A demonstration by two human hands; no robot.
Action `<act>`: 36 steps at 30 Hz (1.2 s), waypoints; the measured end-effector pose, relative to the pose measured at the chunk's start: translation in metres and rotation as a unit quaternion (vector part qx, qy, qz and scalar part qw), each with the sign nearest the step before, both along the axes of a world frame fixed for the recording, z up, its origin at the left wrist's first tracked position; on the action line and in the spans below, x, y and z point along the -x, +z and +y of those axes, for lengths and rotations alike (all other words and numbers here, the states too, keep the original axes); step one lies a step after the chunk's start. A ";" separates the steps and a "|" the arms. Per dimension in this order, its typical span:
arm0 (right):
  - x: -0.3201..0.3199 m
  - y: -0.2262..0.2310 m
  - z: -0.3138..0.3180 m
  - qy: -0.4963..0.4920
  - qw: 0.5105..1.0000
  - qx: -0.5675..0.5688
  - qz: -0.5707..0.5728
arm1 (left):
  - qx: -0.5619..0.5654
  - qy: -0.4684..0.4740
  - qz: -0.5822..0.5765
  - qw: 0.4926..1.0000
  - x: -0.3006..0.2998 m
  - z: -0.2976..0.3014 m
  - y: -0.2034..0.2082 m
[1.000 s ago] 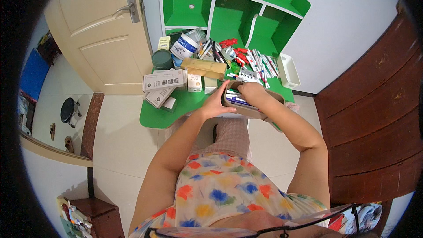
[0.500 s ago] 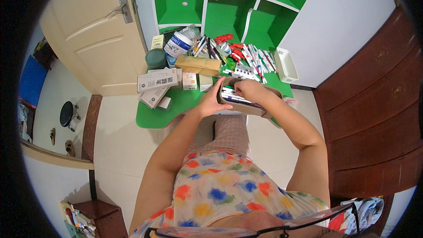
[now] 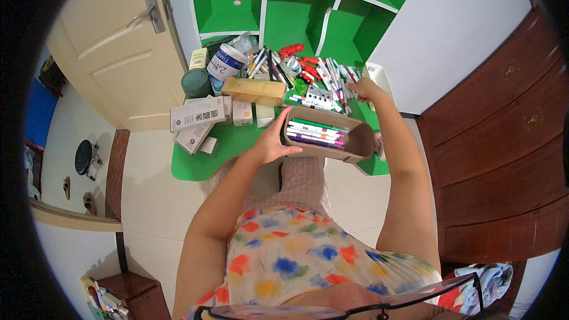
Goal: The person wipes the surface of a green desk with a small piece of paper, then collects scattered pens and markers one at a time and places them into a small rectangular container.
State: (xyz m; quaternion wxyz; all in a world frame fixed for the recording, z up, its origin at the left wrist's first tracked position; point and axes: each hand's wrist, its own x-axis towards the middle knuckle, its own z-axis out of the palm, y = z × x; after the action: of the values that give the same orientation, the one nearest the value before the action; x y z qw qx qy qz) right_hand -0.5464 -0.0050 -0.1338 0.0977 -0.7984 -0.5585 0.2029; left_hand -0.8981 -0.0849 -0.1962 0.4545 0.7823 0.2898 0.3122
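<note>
You seem to be on the marker-gathering step: your left hand's [image 3: 274, 143] fingers pinch the taupe bin [image 3: 359, 137] at the counter's [image 3: 192, 166] front edge, your right hand's [image 3: 367, 89] fingers curl by the loose markers [image 3: 333, 78], grip impossible to tell, probably needing a secure pinch next.

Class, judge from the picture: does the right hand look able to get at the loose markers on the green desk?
Probably yes: the right hand is beside the loose markers with nothing visible between, and the beige bin is not in the way.
</note>
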 end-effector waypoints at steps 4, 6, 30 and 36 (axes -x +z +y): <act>-0.005 -0.018 0.018 -0.004 0.997 0.077 0.000 | -0.001 0.001 0.009 1.000 0.001 0.000 0.001; -0.001 -0.023 0.027 0.017 0.996 0.089 -0.012 | -0.011 0.000 -0.011 1.000 0.001 0.001 0.001; 0.013 -0.029 0.044 0.119 0.980 0.042 -0.157 | 0.044 0.008 0.032 0.999 0.001 -0.001 0.010; 0.015 -0.001 0.031 0.094 0.984 0.027 -0.149 | 0.007 0.003 0.001 1.000 0.001 0.001 0.005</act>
State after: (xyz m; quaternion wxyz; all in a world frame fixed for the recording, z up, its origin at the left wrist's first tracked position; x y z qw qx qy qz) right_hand -0.5609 0.0259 -0.1347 -0.0281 -0.7657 -0.6339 0.1051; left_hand -0.8987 -0.0843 -0.1915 0.4592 0.7784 0.2947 0.3104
